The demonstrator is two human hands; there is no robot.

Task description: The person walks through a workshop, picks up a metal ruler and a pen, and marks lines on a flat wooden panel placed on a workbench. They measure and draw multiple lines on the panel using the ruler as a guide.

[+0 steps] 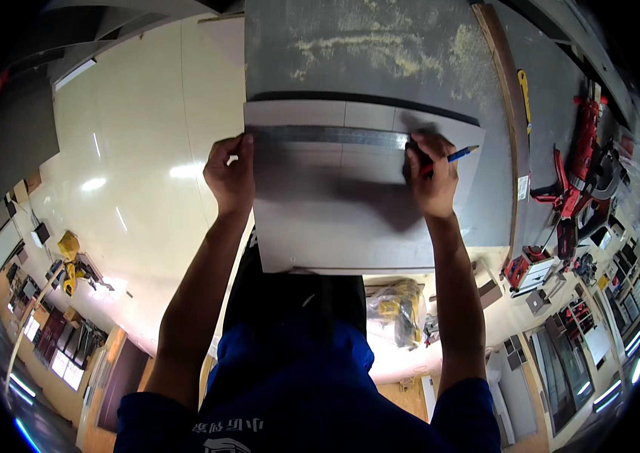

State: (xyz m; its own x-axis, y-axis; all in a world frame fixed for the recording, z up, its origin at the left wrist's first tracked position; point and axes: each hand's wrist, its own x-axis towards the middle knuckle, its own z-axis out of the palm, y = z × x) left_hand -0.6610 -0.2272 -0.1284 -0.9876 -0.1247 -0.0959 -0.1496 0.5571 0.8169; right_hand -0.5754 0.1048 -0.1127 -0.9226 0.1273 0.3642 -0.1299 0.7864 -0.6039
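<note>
A pale flat panel (312,234) lies in front of me on the dark grey worktop, with thin straight lines across its face. Along its far part rests a metal ruler (327,137). My left hand (231,177) is closed, thumb and forefinger pinching the ruler's left end at the panel's left edge. At the ruler's other end, my right hand (436,181) is closed around a blue pencil (462,153), whose tip sticks out to the right. Its fingertips also touch the ruler there. The palm side of both hands is hidden.
The grey worktop (380,45) carries sawdust beyond the panel. A wooden strip (503,60) runs along its right side, with a yellow cutter knife (524,94) beside it. Red tools (580,158) lie farther right. At left stretches a large cream sheet (139,98).
</note>
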